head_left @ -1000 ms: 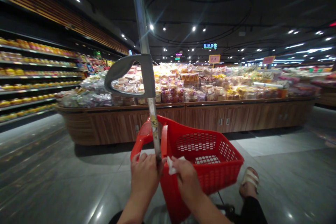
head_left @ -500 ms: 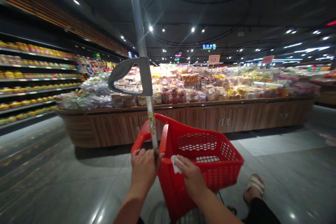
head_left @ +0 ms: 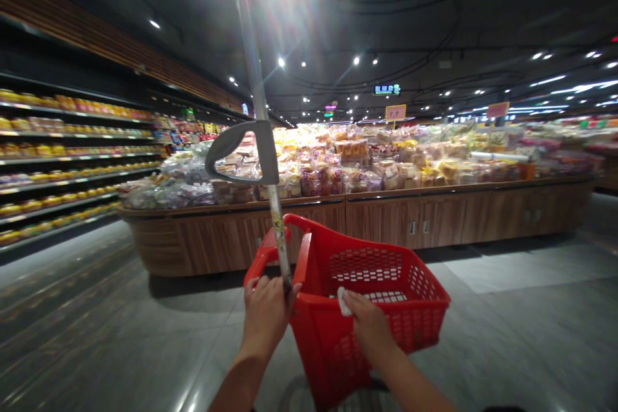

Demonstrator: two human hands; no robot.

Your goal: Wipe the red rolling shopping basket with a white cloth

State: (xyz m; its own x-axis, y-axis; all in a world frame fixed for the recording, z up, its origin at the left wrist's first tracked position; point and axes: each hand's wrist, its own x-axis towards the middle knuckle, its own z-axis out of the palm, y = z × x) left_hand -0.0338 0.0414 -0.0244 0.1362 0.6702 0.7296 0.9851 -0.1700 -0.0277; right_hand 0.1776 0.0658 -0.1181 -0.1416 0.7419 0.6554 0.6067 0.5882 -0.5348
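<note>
A red plastic shopping cart (head_left: 323, 335) with a perforated basket stands before me. My left hand (head_left: 266, 312) is closed around its red handle, at the foot of an upright metal pole (head_left: 282, 248). A grey looped plastic piece (head_left: 269, 153) is fixed on that pole higher up. Between the fingers of my right hand (head_left: 371, 325) is pinched a white tissue (head_left: 344, 302), crumpled small. That hand is at the near rim of the basket; whether the tissue touches the rim I cannot tell.
A long wooden display counter (head_left: 309, 225) heaped with bagged baked goods (head_left: 321, 170) runs across beyond the cart. Shelves of yellow-lidded jars (head_left: 62, 154) line the left. Grey shiny floor (head_left: 193, 328) surrounds the cart, and a price sign (head_left: 395, 113) rises above the goods.
My right hand has slid right along the near rim with the tissue. My left hand keeps its hold on the handle. The sandalled foot at lower right has left the view.
</note>
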